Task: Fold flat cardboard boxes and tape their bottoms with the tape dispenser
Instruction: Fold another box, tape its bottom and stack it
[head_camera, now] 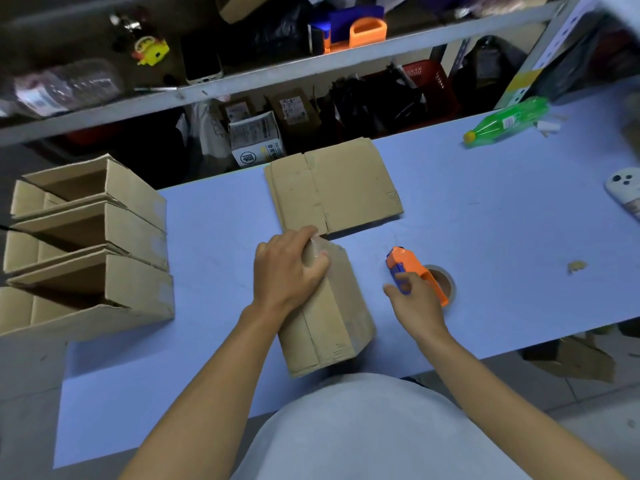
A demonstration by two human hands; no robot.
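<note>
A folded cardboard box (329, 320) stands on the blue table (485, 237) in front of me, its taped bottom facing up. My left hand (287, 271) grips the box's far top edge, fingers curled over the tape end there. To its right, the orange and blue tape dispenser (415, 271) lies on the table with its tape roll (443, 282). My right hand (412, 299) holds the dispenser's handle, fingers curled on it. A stack of flat cardboard boxes (332, 188) lies just beyond the folded box.
Three folded open boxes (104, 244) stand in a row at the table's left end. A green bottle (505, 123) lies at the far right, a phone (627, 192) near the right edge, a paper scrap (576, 266) beyond the dispenser. Cluttered shelves (277, 71) rise behind the table.
</note>
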